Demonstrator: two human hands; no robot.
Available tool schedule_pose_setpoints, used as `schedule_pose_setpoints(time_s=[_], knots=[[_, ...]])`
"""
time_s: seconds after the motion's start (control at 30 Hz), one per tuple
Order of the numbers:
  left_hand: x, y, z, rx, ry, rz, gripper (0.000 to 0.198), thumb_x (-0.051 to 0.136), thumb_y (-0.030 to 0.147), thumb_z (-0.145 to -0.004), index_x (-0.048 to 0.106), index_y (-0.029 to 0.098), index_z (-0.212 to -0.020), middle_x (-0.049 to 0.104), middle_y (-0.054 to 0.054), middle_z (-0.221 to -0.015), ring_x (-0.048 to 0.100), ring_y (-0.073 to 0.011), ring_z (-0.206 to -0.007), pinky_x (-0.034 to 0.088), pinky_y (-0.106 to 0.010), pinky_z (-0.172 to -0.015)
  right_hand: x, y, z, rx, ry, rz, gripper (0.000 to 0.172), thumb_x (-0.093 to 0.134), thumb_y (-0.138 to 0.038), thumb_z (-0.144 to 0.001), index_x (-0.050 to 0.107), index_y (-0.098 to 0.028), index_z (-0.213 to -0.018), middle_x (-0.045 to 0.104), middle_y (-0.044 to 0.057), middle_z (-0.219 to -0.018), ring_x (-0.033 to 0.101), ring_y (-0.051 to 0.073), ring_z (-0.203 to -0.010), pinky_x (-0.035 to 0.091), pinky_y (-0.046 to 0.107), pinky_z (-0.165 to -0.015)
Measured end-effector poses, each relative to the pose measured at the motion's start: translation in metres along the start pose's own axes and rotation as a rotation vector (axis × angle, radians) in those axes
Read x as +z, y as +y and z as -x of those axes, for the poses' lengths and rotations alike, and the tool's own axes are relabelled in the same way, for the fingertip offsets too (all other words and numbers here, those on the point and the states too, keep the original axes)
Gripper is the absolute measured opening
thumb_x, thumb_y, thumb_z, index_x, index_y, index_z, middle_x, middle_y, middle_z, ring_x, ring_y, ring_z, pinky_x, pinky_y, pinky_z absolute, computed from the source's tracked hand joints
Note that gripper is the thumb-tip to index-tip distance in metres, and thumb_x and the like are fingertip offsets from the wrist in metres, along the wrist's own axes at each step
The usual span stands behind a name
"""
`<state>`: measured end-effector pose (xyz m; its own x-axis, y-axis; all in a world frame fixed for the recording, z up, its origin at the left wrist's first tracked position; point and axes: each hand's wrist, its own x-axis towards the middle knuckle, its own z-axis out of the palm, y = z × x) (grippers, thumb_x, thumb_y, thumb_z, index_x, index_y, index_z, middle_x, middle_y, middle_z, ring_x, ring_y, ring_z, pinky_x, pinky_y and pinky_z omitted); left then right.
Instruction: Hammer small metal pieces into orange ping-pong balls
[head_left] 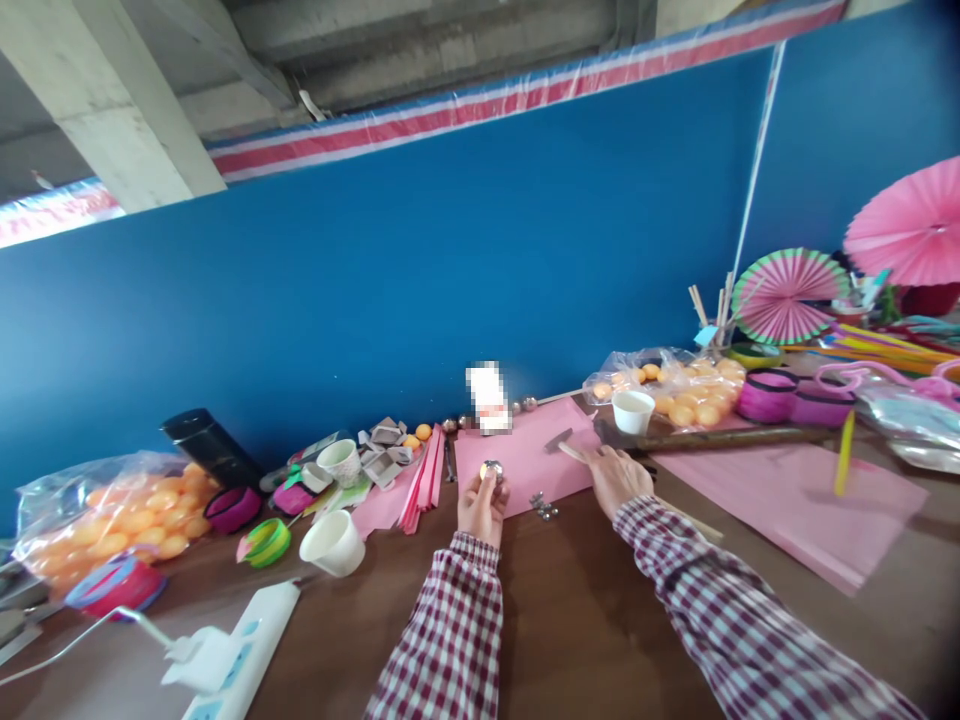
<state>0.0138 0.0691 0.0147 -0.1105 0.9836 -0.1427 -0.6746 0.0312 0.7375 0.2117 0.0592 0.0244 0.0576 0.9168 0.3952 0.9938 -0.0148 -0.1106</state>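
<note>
My left hand (484,505) pinches a small shiny, round metal piece (492,468) between thumb and fingers, over a pink paper sheet (525,450). My right hand (619,483) is closed around the wooden handle (697,520) of a hammer, whose grey head (559,440) is above the right part of that sheet, apart from the metal piece. Between my hands, several small silvery metal pieces (544,508) lie at the sheet's front edge. Along its back edge sit shiny metal balls (529,404) and a blurred-out upright object (489,397).
White cups (332,543) and folded pink paper strips (425,480) stand left, near a bag of orange balls (142,510) and a power strip (251,640). Right are another ball bag (690,385), a white cup (634,411), pink paper (795,500) and paper fans (791,295). A blue partition (450,270) closes the back.
</note>
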Motion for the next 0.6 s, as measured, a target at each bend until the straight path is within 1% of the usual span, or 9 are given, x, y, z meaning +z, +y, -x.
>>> schedule_pose_setpoints(time_s=[0.07, 0.13, 0.2, 0.27, 0.4, 0.6], knots=[[0.002, -0.001, 0.002, 0.009, -0.026, -0.042, 0.016, 0.066, 0.017, -0.064, 0.059, 0.009, -0.077, 0.062, -0.006, -0.07, 0.059, -0.0085, -0.058, 0.05, -0.016, -0.052, 0.001, -0.004, 0.002, -0.063, 0.08, -0.056, 0.035, 0.033, -0.012, -0.08, 0.057, -0.025, -0.103, 0.06, 0.007, -0.088, 0.05, 0.015, -0.074, 0.035, 0.026, -0.063], [0.003, -0.003, 0.004, 0.014, -0.044, -0.089, 0.024, 0.067, 0.019, -0.063, 0.058, 0.01, -0.082, 0.062, -0.005, -0.07, 0.059, -0.0082, -0.055, 0.05, -0.017, -0.051, 0.004, -0.011, 0.005, -0.166, 0.122, -0.157, 0.034, 0.034, -0.015, -0.081, 0.055, -0.025, -0.106, 0.059, 0.006, -0.095, 0.05, 0.016, -0.081, 0.036, 0.027, -0.07], [0.004, -0.004, 0.004, 0.022, -0.028, -0.131, 0.032, 0.068, 0.022, -0.062, 0.055, 0.012, -0.09, 0.061, -0.005, -0.072, 0.059, -0.009, -0.054, 0.05, -0.019, -0.05, 0.01, -0.02, 0.008, -0.276, 0.079, -0.287, 0.029, 0.036, -0.018, -0.082, 0.059, -0.023, -0.1, 0.06, 0.004, -0.094, 0.05, 0.015, -0.085, 0.036, 0.028, -0.076], [0.003, -0.006, 0.004, 0.021, -0.009, -0.162, 0.035, 0.069, 0.023, -0.062, 0.052, 0.014, -0.092, 0.061, -0.004, -0.073, 0.06, -0.0101, -0.054, 0.05, -0.02, -0.05, 0.015, -0.027, 0.009, -0.341, 0.008, -0.399, 0.028, 0.038, -0.02, -0.081, 0.06, -0.022, -0.099, 0.061, 0.003, -0.089, 0.051, 0.014, -0.084, 0.035, 0.028, -0.078], [0.003, -0.007, 0.003, -0.004, -0.016, -0.173, 0.032, 0.07, 0.022, -0.06, 0.053, 0.013, -0.085, 0.061, -0.003, -0.07, 0.06, -0.0095, -0.054, 0.05, -0.019, -0.051, 0.022, -0.032, 0.008, -0.336, -0.06, -0.509, 0.028, 0.04, -0.022, -0.081, 0.06, -0.023, -0.1, 0.062, 0.002, -0.087, 0.052, 0.014, -0.083, 0.036, 0.027, -0.077], [0.003, -0.009, 0.002, -0.003, -0.018, -0.174, 0.034, 0.071, 0.02, -0.059, 0.053, 0.013, -0.087, 0.061, -0.004, -0.072, 0.06, -0.0088, -0.054, 0.05, -0.021, -0.053, 0.019, -0.031, 0.007, -0.345, -0.115, -0.524, 0.023, 0.043, -0.026, -0.079, 0.064, -0.024, -0.09, 0.063, 0.001, -0.084, 0.052, 0.013, -0.08, 0.036, 0.026, -0.074]])
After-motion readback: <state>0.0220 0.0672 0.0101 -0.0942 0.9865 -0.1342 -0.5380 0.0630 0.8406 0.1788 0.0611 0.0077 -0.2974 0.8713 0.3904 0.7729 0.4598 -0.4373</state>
